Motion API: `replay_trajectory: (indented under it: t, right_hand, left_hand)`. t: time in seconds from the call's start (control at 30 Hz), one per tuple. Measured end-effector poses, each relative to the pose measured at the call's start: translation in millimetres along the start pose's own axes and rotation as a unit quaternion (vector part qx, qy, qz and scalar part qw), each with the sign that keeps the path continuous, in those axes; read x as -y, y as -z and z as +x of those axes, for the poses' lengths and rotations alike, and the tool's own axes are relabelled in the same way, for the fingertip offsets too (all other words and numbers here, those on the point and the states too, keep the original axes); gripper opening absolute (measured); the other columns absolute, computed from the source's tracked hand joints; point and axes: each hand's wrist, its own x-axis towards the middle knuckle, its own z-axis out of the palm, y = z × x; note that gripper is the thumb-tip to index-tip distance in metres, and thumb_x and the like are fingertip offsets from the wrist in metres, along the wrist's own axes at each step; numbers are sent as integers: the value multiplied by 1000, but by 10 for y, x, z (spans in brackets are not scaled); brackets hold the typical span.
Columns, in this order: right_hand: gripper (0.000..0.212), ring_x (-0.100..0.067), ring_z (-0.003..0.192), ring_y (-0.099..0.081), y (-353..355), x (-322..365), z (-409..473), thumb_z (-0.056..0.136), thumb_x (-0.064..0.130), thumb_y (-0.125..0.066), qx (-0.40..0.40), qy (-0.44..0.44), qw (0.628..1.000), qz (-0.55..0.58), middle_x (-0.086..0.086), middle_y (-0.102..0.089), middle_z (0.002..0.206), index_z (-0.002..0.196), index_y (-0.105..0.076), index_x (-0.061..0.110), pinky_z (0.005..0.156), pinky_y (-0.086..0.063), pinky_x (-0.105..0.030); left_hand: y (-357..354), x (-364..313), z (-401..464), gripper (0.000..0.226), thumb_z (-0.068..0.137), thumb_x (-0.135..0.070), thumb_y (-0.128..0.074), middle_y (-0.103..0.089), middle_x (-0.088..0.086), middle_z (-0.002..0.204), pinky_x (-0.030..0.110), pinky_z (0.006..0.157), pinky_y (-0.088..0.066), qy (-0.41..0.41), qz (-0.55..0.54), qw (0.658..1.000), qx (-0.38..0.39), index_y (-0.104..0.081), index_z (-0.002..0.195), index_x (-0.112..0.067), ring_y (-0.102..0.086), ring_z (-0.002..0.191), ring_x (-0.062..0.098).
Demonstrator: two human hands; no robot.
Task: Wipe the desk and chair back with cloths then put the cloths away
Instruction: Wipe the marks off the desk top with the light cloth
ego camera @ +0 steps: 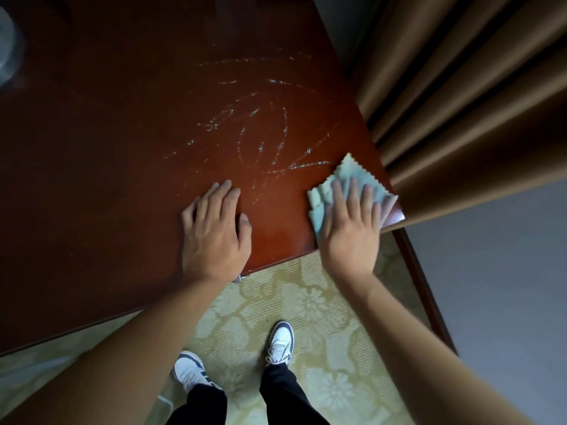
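1. Right hand (349,228) lay flat on a pale blue cloth (346,182), fingers straight and slightly spread, palm pressing the cloth onto the desk (122,133).
2. Cloth sat at the desk's near right corner, folded in layers with zigzag edges; its right edge reached the desk edge, just beside the curtain (460,102).
3. Left hand (214,228) rested palm-down on bare wood near the front edge, fingers relaxed and a little apart, holding nothing. It was well left of the cloth, not touching it.
4. Desk top was dark reddish-brown and glossy. Whitish wet streaks (264,130) curved across the wood beyond both hands, between them and the far side; one streak ran up to the cloth's far-left corner.
5. Small metal piece (237,279) showed under the front edge by the left wrist; could not tell what it was.
6. Blurred pale object (9,50) sat at the far left of the desk; could not identify it.
7. Brown curtain hung in folds to the right of the desk, against its right edge.
8. Below the desk edge: green floral carpet (322,317), person's two white-and-blue sneakers (280,342) and dark trousers (288,394).
9. Chair back not seen in view.
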Motion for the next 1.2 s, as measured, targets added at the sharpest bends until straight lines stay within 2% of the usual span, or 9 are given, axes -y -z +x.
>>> replay_trajectory:
  t: [0.2, 0.33, 0.53, 0.67, 0.8, 0.93, 1.0, 1.1, 1.2]
  right_hand:
    - [47, -40, 148, -23, -132, 761, -435, 104, 30, -35, 45, 61, 997, 0, -14, -34, 157, 150, -41, 17, 117, -20, -58]
    - [57, -39, 150, -16, -158, 1165, -658, 98, 28, -41, 101, 99, 990, -15, -13, -26, 160, 153, -32, 18, 117, -20, -58]
    - [51, -40, 148, -22, -314, 2222, -909, 103, 33, -27, 105, 152, 983, -2, -14, -31, 158, 150, -39, 17, 118, -23, -55]
    - [50, -40, 147, -24, -484, 2964, -769, 105, 33, -26, 99, 190, 977, -5, -14, -34, 157, 150, -39, 17, 118, -23, -55]
    - [51, -36, 149, -20, -671, 3767, -918, 105, 33, -24, 96, 228, 969, -5, -11, -30, 159, 152, -37, 18, 119, -20, -53]
    - [48, -34, 148, -25, -777, 4174, -1658, 104, 30, -33, 110, 333, 936, -10, -9, -35, 157, 149, -41, 17, 118, -25, -54]
    - [48, -35, 147, -27, -793, 4245, -1506, 104, 30, -32, 114, 357, 927, -18, -10, -38, 156, 149, -42, 16, 119, -20, -56]
    - [52, -37, 146, -28, -860, 4391, -772, 103, 32, -27, 83, 278, 955, -58, -13, -38, 155, 150, -38, 15, 120, -1, -60]
    - [52, -36, 149, -18, -876, 4551, -62, 106, 37, -21, 85, 140, 986, -16, -14, -28, 160, 154, -29, 19, 120, -4, -58]
  left_hand:
    - [97, -6, 11, 42, 91, -26, -45, -56, 5, 141, 43, 111, -33, -3, -45, 999, 5, -58, 128, -12, -45, 136, 22]
    - [335, 158, -97, 46, 77, -17, -41, -65, 1, 124, 37, 98, -39, -22, -112, 993, -10, -65, 116, -13, -59, 116, 21]
    - [834, 1390, -433, 40, 70, -7, -55, -65, 1, 112, 37, 88, -43, -40, -97, 994, -17, -68, 108, -14, -61, 101, 24]
    - [1069, 2260, -665, 41, 75, -10, -53, -65, 3, 117, 39, 93, -44, 7, -77, 997, -29, -67, 113, -10, -60, 107, 25]
    - [1229, 3042, -908, 51, 82, -12, -44, -60, 17, 134, 47, 115, -34, 74, -43, 996, -34, -61, 127, 5, -54, 126, 32]
    - [1343, 3681, -1068, 55, 85, -16, -37, -53, 25, 140, 52, 117, -31, 130, -29, 990, -40, -55, 131, 10, -46, 136, 36]
    - [1371, 3970, -1131, 55, 89, -18, -35, -50, 23, 143, 52, 118, -28, 143, -15, 989, -44, -53, 135, 7, -44, 138, 34]
    - [1371, 4252, -1257, 53, 94, -22, -33, -49, 18, 147, 53, 120, -24, 168, 7, 985, -50, -52, 139, 0, -42, 140, 32]
    - [1333, 4235, -1302, 50, 96, -24, -34, -50, 14, 147, 52, 119, -27, 171, -2, 983, -68, -55, 137, -4, -41, 141, 30]
